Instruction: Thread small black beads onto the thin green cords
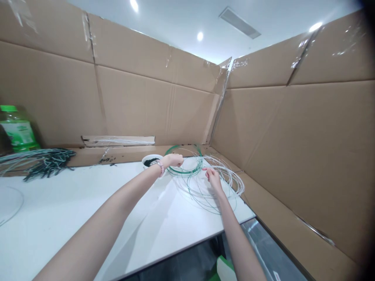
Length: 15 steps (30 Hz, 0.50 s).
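Both of my hands are over the coiled wires at the far right of the white table (pixel 88 207). My left hand (pixel 174 160), with a beaded bracelet (pixel 159 166) at the wrist, is closed beside the green wire coil (pixel 191 171). My right hand (pixel 213 178) has its fingers pinched together just right of that coil, above loose green loops. Whatever the fingers of either hand hold is too thin to make out. The white wire coil (pixel 236 183) lies right of my right hand. A white bowl (pixel 144 159) of small black pieces stands behind my left wrist.
Cardboard walls (pixel 131 97) close in the table at the back and right. A bundle of dark-ended wires (pixel 55 162) lies at the left, near a green-capped bottle (pixel 20 130). White strands (pixel 125 140) lie in a slot in the back wall.
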Available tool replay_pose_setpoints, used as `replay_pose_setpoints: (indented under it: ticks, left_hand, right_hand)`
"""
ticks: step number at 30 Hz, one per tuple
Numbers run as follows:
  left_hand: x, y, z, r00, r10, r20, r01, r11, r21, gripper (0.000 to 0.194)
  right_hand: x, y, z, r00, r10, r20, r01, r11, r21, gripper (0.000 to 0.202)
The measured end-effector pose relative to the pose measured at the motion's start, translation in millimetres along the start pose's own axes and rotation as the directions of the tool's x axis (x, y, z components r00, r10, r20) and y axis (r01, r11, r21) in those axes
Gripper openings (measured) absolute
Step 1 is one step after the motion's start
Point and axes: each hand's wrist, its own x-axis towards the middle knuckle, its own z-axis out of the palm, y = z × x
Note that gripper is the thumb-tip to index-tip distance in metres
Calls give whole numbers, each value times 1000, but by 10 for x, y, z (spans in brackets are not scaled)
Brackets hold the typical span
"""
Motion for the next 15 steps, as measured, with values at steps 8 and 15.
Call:
replay_pose_setpoints:
  ticks: [8, 15]
  left_hand:
    - [-14, 78, -268, 996, 24, 91, -29, 998, 54, 30]
    - [-74, 179, -449, 989, 0, -147, -5, 1000, -29, 28]
  right_hand:
    - [414, -559, 59, 973, -95, 210, 116, 989, -87, 28]
    - [631, -710, 335, 920, -106, 377, 184, 966, -179, 28]
